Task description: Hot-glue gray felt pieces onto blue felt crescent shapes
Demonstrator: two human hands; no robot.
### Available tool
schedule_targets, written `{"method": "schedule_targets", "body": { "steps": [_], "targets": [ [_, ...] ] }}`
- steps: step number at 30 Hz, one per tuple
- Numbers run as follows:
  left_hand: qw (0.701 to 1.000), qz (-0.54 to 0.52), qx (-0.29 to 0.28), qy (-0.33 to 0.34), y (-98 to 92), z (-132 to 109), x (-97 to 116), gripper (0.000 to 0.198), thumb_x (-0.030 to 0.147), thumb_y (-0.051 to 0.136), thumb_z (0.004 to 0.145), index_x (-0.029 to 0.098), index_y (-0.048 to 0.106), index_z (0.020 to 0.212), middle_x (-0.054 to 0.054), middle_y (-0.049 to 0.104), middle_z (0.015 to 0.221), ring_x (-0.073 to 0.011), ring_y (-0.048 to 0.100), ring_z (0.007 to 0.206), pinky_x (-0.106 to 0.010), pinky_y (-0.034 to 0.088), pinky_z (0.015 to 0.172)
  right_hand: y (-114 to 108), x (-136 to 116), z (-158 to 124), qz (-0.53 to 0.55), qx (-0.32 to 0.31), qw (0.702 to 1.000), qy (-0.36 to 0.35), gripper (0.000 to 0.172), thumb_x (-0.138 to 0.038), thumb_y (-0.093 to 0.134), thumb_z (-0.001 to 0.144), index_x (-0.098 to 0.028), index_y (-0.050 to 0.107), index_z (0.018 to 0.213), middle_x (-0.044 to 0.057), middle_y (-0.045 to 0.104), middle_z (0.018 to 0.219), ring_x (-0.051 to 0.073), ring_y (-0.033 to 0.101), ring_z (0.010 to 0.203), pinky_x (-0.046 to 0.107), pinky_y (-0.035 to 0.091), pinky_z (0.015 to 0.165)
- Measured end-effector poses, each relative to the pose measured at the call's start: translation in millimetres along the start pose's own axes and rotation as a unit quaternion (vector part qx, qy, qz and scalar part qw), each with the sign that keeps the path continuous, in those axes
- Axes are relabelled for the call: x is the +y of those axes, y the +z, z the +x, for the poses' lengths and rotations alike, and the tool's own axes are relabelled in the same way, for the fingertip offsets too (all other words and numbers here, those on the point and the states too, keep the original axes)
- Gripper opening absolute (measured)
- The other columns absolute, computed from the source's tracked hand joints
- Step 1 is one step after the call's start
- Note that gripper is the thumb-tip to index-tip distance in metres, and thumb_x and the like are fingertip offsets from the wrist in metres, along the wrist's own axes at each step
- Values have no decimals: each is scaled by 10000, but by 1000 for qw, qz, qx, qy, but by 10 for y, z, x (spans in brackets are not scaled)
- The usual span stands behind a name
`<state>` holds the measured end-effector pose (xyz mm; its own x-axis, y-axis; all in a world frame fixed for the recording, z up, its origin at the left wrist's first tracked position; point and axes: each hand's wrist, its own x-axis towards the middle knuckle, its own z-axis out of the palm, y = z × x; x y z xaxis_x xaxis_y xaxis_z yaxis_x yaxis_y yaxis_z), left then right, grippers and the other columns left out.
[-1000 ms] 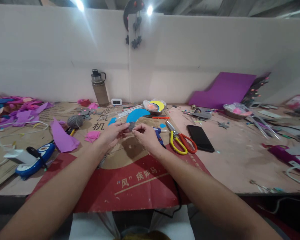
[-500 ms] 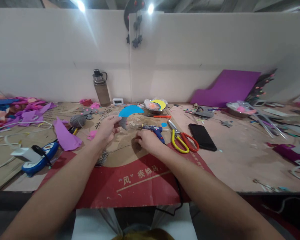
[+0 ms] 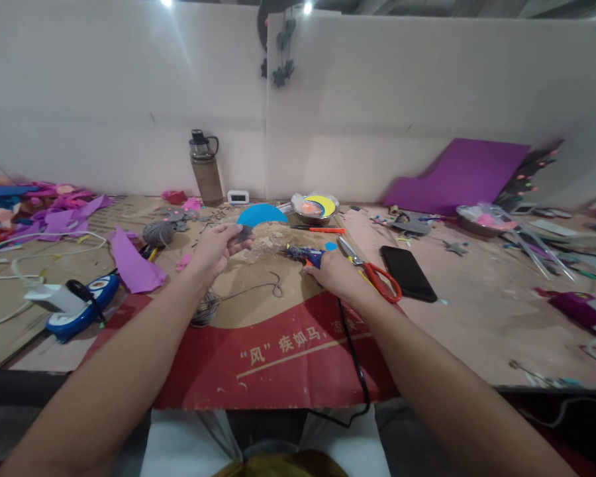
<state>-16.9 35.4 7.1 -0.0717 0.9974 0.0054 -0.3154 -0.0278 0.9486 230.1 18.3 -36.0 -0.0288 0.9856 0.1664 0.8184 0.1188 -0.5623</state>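
My left hand (image 3: 214, 248) pinches a blue crescent cut-out (image 3: 261, 214) by its lower end, where a dark grey piece shows at the fingertips. My right hand (image 3: 336, 270) is wrapped round a blue hot glue gun (image 3: 304, 254), whose nozzle points left and whose orange trigger shows by the fingers. A black cord runs down from the glue gun over the cardboard's front edge. Between my arms lies a bundle of grey yarn (image 3: 206, 310), partly behind my left forearm, its loose strand (image 3: 251, 289) curling to the right.
Beside my right hand lie scissors (image 3: 383, 281) with red and yellow handles and a black phone (image 3: 408, 273). Further back stand a bottle (image 3: 206, 173), a small white clock (image 3: 238, 197) and a bowl (image 3: 314, 215) with a yellow crescent. Purple felt (image 3: 135, 262) and a blue-white power strip (image 3: 82, 311) are left.
My right hand has let go of the grey yarn strand, moved right and taken hold of the glue gun. My left hand still holds the crescent, now tilted flatter.
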Motion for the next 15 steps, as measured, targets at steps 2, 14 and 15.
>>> {"method": "schedule_targets", "body": {
  "steps": [2,14,15],
  "targets": [
    [1000,16,-2,0,-6,-3,1,83,158,605,787,92,645,754,-110,694,776,-152,663,683,-253,551,609,35,23,25,3,-7,999,37,205,-313,729,660,-194,565,629,137,640,704,290,625,775,365,425,677],
    [998,-16,57,-14,-52,53,-30,41,149,628,745,116,631,720,-45,658,679,-109,589,546,-229,508,500,-198,-195,4,402,11,909,108,157,-204,650,638,-200,557,765,-30,540,677,96,503,570,248,493,528],
    [998,-20,58,-21,-47,52,-28,34,141,622,746,114,631,727,-50,661,680,-110,591,544,-228,509,499,-198,-240,-20,429,13,899,88,185,-209,662,634,-200,556,785,-29,549,697,97,517,591,251,508,551]
  ]
}}
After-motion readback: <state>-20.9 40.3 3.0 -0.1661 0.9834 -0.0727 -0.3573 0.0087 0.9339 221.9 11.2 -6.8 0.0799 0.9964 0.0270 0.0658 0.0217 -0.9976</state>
